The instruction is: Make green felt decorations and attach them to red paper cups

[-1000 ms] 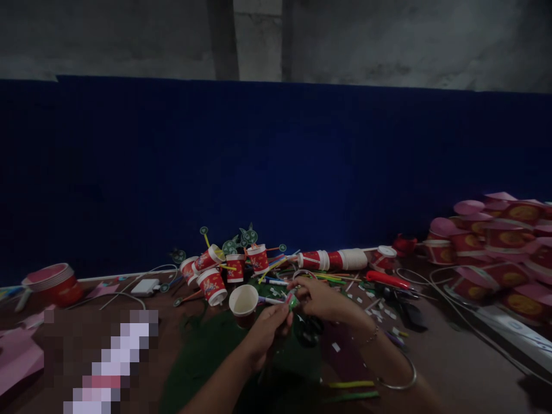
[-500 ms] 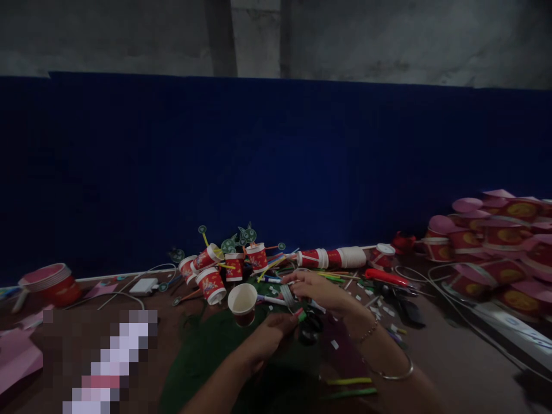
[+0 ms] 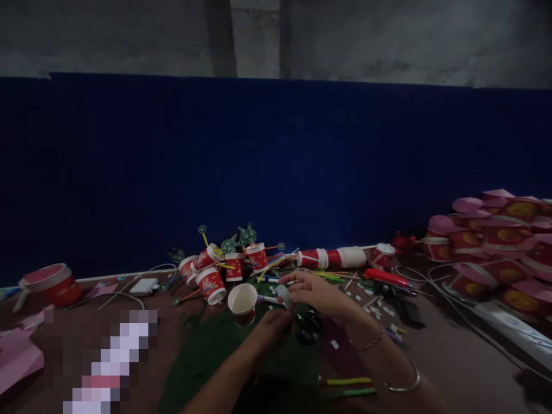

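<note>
My right hand [image 3: 321,296], fingers slightly parted, meets the tape roll [image 3: 283,295] short of the worktop's [image 3: 451,362] far edge; its grip and my left hand's [image 3: 271,332], I can't tell. Likely handling tape; steadiness needed next.

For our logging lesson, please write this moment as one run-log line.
left hand: near pale roll | right hand: at pale roll | nearest paper cup: upright | scissors: near right hand

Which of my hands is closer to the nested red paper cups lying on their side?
Right. Your right hand is on the near side of the nested red paper cups; your left hand is farther off, closer to you and leftward.
</note>
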`<action>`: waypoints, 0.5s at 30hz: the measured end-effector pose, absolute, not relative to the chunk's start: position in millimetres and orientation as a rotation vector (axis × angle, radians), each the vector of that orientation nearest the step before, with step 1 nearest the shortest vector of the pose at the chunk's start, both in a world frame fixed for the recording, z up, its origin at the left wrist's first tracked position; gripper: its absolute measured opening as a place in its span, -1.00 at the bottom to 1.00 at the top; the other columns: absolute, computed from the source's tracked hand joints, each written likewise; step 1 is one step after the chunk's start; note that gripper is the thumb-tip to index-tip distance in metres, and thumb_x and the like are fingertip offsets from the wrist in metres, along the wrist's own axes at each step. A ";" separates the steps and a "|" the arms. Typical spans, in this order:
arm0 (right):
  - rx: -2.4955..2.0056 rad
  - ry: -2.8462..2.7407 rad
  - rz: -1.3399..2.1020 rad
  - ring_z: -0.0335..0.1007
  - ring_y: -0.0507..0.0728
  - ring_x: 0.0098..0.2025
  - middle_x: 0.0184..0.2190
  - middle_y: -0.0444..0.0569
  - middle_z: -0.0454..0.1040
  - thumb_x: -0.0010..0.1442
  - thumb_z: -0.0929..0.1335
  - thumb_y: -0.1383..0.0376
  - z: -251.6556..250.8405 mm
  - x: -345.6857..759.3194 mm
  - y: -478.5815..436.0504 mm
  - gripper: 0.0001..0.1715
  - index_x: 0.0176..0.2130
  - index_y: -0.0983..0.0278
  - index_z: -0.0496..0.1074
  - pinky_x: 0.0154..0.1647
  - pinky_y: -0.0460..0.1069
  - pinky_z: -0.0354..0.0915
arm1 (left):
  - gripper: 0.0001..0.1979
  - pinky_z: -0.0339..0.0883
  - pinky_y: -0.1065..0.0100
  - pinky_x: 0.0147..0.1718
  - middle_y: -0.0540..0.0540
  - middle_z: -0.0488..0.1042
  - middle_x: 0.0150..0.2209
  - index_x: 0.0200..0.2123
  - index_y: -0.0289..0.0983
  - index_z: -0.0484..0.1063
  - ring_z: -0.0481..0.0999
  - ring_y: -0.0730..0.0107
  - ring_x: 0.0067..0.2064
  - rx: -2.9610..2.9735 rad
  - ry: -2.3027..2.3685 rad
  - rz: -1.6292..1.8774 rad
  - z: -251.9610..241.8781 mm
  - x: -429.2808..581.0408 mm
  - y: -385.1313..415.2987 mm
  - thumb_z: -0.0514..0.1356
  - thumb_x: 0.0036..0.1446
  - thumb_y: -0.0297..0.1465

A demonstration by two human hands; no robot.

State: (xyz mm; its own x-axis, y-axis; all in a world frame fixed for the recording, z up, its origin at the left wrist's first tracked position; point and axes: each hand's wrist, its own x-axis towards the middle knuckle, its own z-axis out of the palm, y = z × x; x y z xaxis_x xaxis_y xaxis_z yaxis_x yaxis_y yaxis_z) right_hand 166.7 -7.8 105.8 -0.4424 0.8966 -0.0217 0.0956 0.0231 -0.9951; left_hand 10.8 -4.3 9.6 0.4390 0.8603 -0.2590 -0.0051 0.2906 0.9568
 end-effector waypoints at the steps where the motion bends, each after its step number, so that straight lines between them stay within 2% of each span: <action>1: -1.027 -1.626 1.489 0.42 0.04 -0.38 -0.41 -0.12 0.50 -0.01 0.29 0.40 106.7 166.7 -8.3 -0.62 -0.13 0.28 0.34 -0.35 -0.07 0.27 | -0.49 -0.20 0.44 -0.63 0.12 0.12 -0.72 -0.58 -0.31 0.33 0.05 0.60 -0.67 1.136 0.954 0.715 9.0 10.8 -3.9 0.20 -0.20 0.08; 9: -0.986 -1.644 1.516 0.45 0.07 -0.36 -0.38 -0.08 0.52 0.05 0.30 0.36 99.9 168.0 -6.0 -0.67 -0.12 0.26 0.31 -0.36 -0.06 0.31 | -0.49 -0.24 0.43 -0.65 0.14 0.09 -0.74 -0.59 -0.28 0.28 0.01 0.61 -0.69 1.122 0.990 0.809 14.7 12.4 -4.0 0.18 -0.21 0.09; 15: -0.952 -1.703 1.384 0.40 0.03 -0.39 -0.47 -0.17 0.43 0.02 0.36 0.35 90.7 169.7 -2.0 -0.78 -0.27 0.25 0.28 -0.38 -0.10 0.25 | -0.49 -0.27 0.45 -0.67 0.17 0.05 -0.75 -0.56 -0.27 0.27 -0.04 0.63 -0.71 1.045 0.966 0.914 12.8 14.4 -3.1 0.19 -0.21 0.09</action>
